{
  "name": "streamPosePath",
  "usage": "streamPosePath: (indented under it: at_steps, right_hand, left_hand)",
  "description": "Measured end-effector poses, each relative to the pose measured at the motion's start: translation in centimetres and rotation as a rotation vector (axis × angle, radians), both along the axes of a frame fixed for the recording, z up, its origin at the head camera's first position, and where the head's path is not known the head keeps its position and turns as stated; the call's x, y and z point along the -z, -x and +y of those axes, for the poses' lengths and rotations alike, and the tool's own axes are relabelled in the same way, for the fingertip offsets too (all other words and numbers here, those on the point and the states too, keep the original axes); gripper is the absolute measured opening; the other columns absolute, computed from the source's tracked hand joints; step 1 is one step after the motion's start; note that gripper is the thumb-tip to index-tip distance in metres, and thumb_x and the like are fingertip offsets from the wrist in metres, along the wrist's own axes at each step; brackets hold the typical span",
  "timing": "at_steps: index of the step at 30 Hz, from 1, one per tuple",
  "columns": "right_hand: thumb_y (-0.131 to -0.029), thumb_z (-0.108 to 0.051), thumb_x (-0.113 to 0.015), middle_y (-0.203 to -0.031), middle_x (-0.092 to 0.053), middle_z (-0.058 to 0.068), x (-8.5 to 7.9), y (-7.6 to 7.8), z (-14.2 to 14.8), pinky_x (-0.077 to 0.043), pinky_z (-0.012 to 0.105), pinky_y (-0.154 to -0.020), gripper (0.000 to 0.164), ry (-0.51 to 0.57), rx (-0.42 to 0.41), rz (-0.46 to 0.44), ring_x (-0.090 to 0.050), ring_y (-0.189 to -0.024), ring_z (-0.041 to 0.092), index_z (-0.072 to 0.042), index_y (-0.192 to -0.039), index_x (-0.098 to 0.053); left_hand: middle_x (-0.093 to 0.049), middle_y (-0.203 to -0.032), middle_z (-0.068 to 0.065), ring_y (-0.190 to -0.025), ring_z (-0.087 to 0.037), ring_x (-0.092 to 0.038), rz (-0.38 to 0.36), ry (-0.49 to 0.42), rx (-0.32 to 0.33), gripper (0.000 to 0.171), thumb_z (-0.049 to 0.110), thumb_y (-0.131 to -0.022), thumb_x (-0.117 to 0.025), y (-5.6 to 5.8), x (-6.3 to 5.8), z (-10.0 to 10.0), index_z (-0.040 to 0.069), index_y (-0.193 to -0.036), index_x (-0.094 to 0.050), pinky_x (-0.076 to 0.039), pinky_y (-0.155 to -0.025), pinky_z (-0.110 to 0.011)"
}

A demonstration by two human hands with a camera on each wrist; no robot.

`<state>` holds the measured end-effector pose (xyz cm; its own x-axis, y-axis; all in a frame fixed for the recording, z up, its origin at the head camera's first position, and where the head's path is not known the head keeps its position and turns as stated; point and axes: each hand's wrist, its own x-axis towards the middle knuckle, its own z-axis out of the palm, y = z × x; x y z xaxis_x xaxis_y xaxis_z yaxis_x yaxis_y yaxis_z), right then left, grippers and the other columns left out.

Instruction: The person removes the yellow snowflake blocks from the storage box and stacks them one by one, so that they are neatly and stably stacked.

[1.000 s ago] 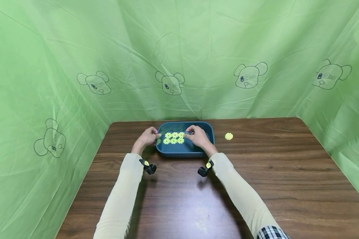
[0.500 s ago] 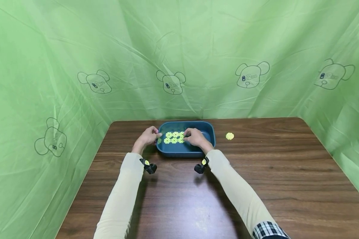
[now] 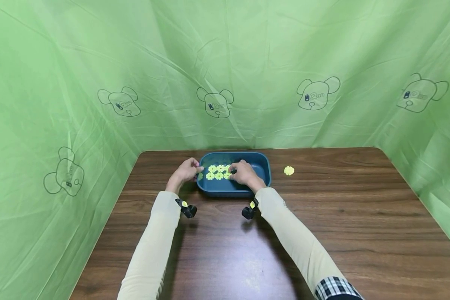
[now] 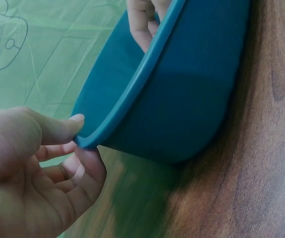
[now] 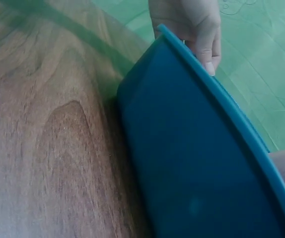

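Note:
A dark blue rectangular basin [image 3: 234, 194] stands near the table's back edge. Several yellow flower-shaped pieces [image 3: 210, 176] lie in it in two rows. My left hand [image 3: 184, 171] is at its left end; in the left wrist view the thumb and index finger pinch the basin's rim [image 4: 127, 99]. My right hand [image 3: 244, 173] reaches inside, fingers bent down at the right end of the rows and partly covering the pieces there. The basin wall [image 5: 192, 134] hides those fingertips in the right wrist view, so I cannot tell whether they hold a piece.
One more yellow flower-shaped piece [image 3: 289, 170] lies on the brown wooden table [image 3: 345, 208], right of the basin. Green cloth [image 3: 262, 54] with bear-face drawings hangs behind the table and along its sides.
The right hand has shifted a little left and down over the right end of the rows, its forearm following. The left hand keeps its hold on the rim.

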<state>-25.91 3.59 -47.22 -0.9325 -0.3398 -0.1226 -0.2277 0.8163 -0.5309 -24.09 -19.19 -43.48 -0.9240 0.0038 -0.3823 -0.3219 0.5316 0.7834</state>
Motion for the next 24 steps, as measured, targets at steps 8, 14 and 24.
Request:
streamPosePath:
  at_steps: [8, 14, 24]
  right_hand:
    - [-0.087, -0.024, -0.072, -0.118, -0.053, 0.013, 0.05, -0.13, -0.07, -0.042, 0.044, -0.094, 0.028, -0.015, 0.001, 0.014, -0.049, -0.108, 0.032, -0.016, -0.113, -0.065]
    - [-0.086, -0.026, -0.073, -0.117, -0.051, 0.012, 0.26, -0.15, -0.15, -0.043, 0.045, -0.093, 0.027, -0.033, 0.010, 0.024, -0.048, -0.108, 0.032, -0.018, -0.110, -0.066]
    - [-0.082, -0.026, -0.076, -0.108, -0.050, 0.010, 0.03, -0.35, -0.16, -0.041, 0.041, -0.092, 0.022, -0.040, 0.025, -0.007, -0.045, -0.102, 0.029, -0.011, -0.092, -0.065]
  left_hand:
    - [-0.043, -0.095, -0.010, -0.086, -0.028, -0.054, 0.008, 0.002, 0.003, 0.018, 0.020, -0.099, -0.054, -0.01, -0.03, 0.00, 0.006, -0.104, -0.043, -0.052, -0.087, -0.047]
    - [-0.043, -0.096, -0.010, -0.088, -0.029, -0.054, 0.006, -0.007, 0.007, 0.018, 0.020, -0.099, -0.053, 0.00, 0.07, -0.02, 0.005, -0.104, -0.043, -0.051, -0.089, -0.048]
    - [-0.044, -0.096, -0.010, -0.089, -0.030, -0.054, 0.007, -0.002, 0.011, 0.018, 0.019, -0.099, -0.053, -0.04, -0.17, -0.03, 0.005, -0.105, -0.043, -0.051, -0.089, -0.049]
